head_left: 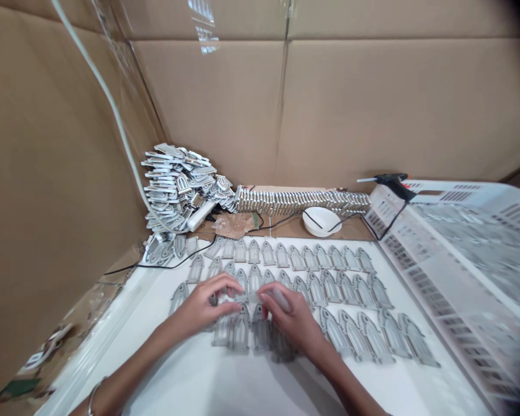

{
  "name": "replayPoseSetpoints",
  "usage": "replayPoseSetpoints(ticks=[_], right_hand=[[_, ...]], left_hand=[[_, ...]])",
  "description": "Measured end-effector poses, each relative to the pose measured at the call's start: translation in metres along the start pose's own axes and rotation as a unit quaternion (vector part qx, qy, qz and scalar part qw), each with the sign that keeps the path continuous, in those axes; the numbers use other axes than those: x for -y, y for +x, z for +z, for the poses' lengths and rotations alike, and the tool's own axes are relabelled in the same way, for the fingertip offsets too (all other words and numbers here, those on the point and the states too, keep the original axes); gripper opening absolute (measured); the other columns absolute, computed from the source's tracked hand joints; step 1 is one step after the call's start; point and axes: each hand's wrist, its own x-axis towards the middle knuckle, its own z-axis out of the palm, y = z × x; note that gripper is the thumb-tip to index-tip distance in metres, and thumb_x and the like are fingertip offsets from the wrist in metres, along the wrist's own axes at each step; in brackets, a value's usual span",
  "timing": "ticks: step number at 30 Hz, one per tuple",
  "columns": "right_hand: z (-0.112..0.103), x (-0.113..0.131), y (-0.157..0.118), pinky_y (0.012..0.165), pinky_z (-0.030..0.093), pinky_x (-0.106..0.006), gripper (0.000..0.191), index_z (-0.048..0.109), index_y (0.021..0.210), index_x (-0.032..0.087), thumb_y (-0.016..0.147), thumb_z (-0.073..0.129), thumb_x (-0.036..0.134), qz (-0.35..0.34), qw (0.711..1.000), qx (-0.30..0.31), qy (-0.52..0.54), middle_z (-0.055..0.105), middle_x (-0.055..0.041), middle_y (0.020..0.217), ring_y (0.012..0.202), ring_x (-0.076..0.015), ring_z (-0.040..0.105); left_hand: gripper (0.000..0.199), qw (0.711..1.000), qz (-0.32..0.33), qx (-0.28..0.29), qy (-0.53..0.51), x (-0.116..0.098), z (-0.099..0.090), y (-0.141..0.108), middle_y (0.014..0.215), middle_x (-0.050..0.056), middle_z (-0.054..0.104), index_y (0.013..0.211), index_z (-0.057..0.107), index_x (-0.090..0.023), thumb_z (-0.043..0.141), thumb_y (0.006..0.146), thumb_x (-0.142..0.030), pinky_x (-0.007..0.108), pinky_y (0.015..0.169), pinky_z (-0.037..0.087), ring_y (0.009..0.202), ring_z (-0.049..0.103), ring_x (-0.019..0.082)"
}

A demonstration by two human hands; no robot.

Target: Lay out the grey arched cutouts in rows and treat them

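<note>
The right hand (290,312) is curled, thumb and forefinger drawn together, and seems to grip a clear piece (281,300); blur hides its outline and its long axis. The left hand (219,297) is held palm inward with thumb and fingers parted; it closes on nothing that can be made out, though whether its tips touch something pale in the narrow gap between the hands I cannot tell. Both hands are over the grey pieces (241,329), which lie in three rough rows on the table (177,370). The piece just below the left thumb lies with its long axis running away from the person, pointed end far; the left hand is the nearer to it. The one beside it, to the right, lies below the right fingertips. Further right, the pieces slant, points leaning left.

Beyond the rows, a white bowl (329,217) sits on cardboard, with a black cord running across it; I see nothing else in it. Behind it, pale frames (303,202) stand packed in a line, and a heap (169,190) of similar ones rises at the left. On the right, a white crate (420,254) holds many see-through pieces (481,248), and a glue gun (392,184) rests at its far corner.
</note>
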Motion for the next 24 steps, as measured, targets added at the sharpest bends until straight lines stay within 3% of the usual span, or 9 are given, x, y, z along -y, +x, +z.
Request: replayPoseSetpoints(ticks=[3, 7, 12, 15, 19, 24], right_hand=[[0.009, 0.002, -0.003, 0.067, 0.046, -0.022, 0.021, 0.065, 0.095, 0.021, 0.095, 0.05, 0.037, -0.008, 0.999, 0.036, 0.004, 0.065, 0.0034, 0.066, 0.061, -0.0121, 0.06], [0.017, 0.0, -0.005, 0.065, 0.045, -0.021, 0.022, 0.065, 0.096, 0.021, 0.095, 0.051, 0.038, -0.022, 0.998, 0.053, 0.006, 0.066, 0.003, 0.068, 0.061, -0.0114, 0.059], [0.018, -0.004, -0.006, 0.065, 0.045, -0.02, 0.024, 0.064, 0.097, 0.021, 0.097, 0.048, 0.038, -0.028, 0.998, 0.055, -0.01, 0.067, 0.0017, 0.07, 0.064, -0.0116, 0.06], [0.019, -0.006, -0.007, 0.067, 0.046, -0.021, 0.025, 0.064, 0.1, 0.021, 0.098, 0.046, 0.039, -0.03, 0.997, 0.064, -0.044, 0.068, 0.0007, 0.074, 0.066, -0.0126, 0.062], [0.021, -0.009, -0.008, 0.07, 0.047, -0.024, 0.026, 0.064, 0.102, 0.022, 0.099, 0.044, 0.038, -0.042, 0.993, 0.06, -0.089, 0.071, -0.0018, 0.083, 0.072, -0.0146, 0.064], [0.018, -0.013, -0.007, 0.069, 0.047, -0.024, 0.026, 0.062, 0.1, 0.022, 0.1, 0.041, 0.038, -0.047, 0.993, 0.042, -0.097, 0.07, -0.002, 0.081, 0.071, -0.0147, 0.064]], left_hand=[[0.02, 0.999, -0.015, 0.006, -0.029, -0.002, 0.015, -0.003, 0.089, 0.004, 0.069, 0.088, 0.068, -0.02, 0.069, 0.085, -0.04, 0.026, 0.077, 0.045, 0.082, 0.061, 0.018], [0.021, 0.999, -0.031, 0.008, -0.041, 0.001, 0.015, -0.004, 0.081, 0.004, 0.068, 0.079, 0.066, -0.019, 0.064, 0.088, -0.038, 0.026, 0.074, 0.045, 0.078, 0.062, 0.018], [0.021, 0.998, -0.02, 0.037, -0.043, -0.002, 0.009, -0.002, 0.087, 0.005, 0.07, 0.086, 0.071, -0.02, 0.058, 0.092, -0.035, 0.027, 0.08, 0.047, 0.085, 0.064, 0.019], [0.016, 1.0, 0.007, 0.021, -0.005, -0.005, 0.012, -0.003, 0.094, 0.006, 0.07, 0.094, 0.072, -0.022, 0.059, 0.092, -0.032, 0.027, 0.082, 0.047, 0.091, 0.063, 0.019], [0.023, 0.998, 0.053, -0.005, 0.043, -0.005, 0.017, -0.006, 0.082, 0.006, 0.067, 0.088, 0.071, -0.021, 0.051, 0.096, -0.029, 0.026, 0.074, 0.047, 0.081, 0.062, 0.018], [0.025, 0.999, -0.006, -0.033, 0.014, 0.003, 0.009, -0.004, 0.093, 0.005, 0.073, 0.096, 0.074, -0.024, 0.052, 0.095, -0.036, 0.027, 0.08, 0.05, 0.086, 0.066, 0.019]])
